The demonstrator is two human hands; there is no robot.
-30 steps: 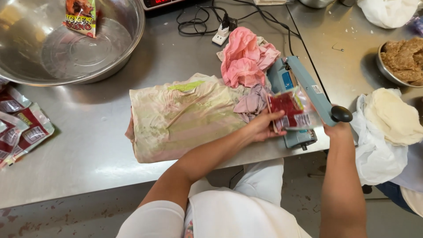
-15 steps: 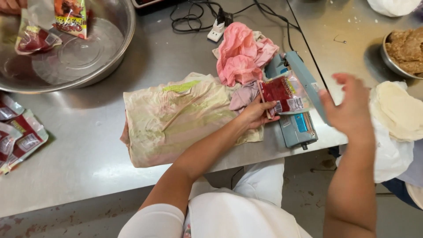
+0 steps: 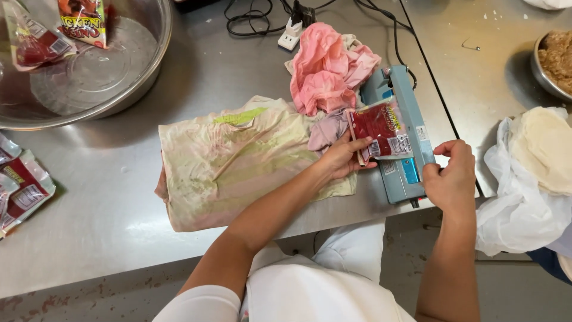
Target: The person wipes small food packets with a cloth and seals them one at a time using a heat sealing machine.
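Holding a red pouch (image 3: 379, 130) across the blue heat sealer (image 3: 400, 137), the left hand (image 3: 341, 158) pinches its near edge; the right hand (image 3: 451, 179), loosely curled, seemingly touches the sealer's front end. Sealing looks underway; pressing the bar down seems next.

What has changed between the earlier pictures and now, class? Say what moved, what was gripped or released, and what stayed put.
The right hand let go of the blue heat sealer's arm, lifted away, then came back down to the sealer's near end. The arm now lies down. The left hand kept its grip on the red sachet at the sealer. The stained cloth and pink rag stayed put.
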